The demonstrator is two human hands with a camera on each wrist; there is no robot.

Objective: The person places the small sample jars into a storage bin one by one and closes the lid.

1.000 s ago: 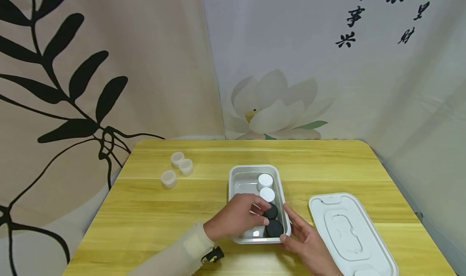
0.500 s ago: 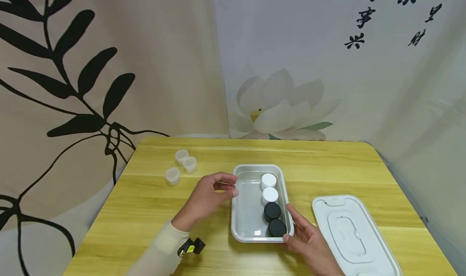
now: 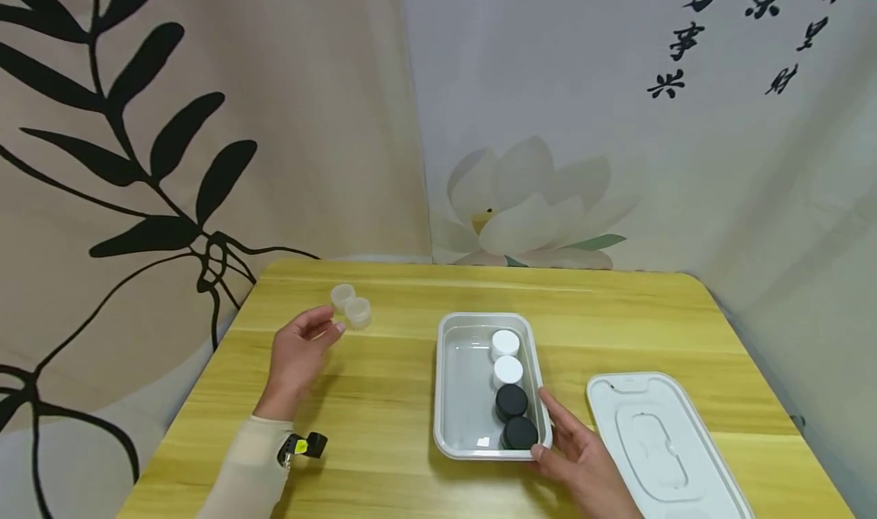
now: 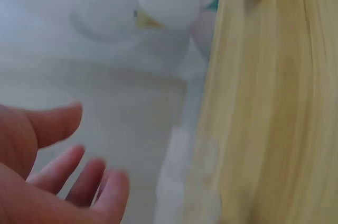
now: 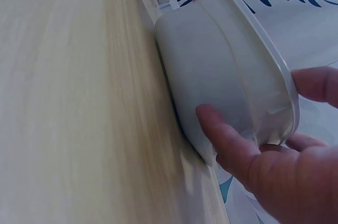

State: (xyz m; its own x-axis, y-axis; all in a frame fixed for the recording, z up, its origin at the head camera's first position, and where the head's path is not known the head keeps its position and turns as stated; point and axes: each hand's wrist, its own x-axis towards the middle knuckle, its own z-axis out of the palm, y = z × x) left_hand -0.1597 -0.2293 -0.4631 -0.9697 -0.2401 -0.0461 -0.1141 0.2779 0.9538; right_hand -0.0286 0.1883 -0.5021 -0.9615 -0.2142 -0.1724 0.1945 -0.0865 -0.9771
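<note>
A grey plastic box (image 3: 464,390) stands on the table. Along its right side sit two white-topped round pots (image 3: 506,371) and two black-topped ones (image 3: 511,402) in a row. My right hand (image 3: 582,462) grips the box at its near right corner; in the right wrist view, fingers (image 5: 222,129) lie against the outer wall and rim. My left hand (image 3: 298,355) is over the far left of the table, fingertips close to two small translucent cups (image 3: 358,312). In the left wrist view its thumb and fingers are apart with nothing between them, and the cups are blurred. A third cup is hidden behind this hand.
A white lid (image 3: 661,443) lies flat to the right of the box, beside my right hand. Printed curtains (image 3: 329,123) hang behind the far edge of the wooden table (image 3: 384,428).
My left hand has come out of the box, crossed its left rim and moved left to the translucent cups, covering one. My right hand keeps its hold on the box, and the pots stay in place.
</note>
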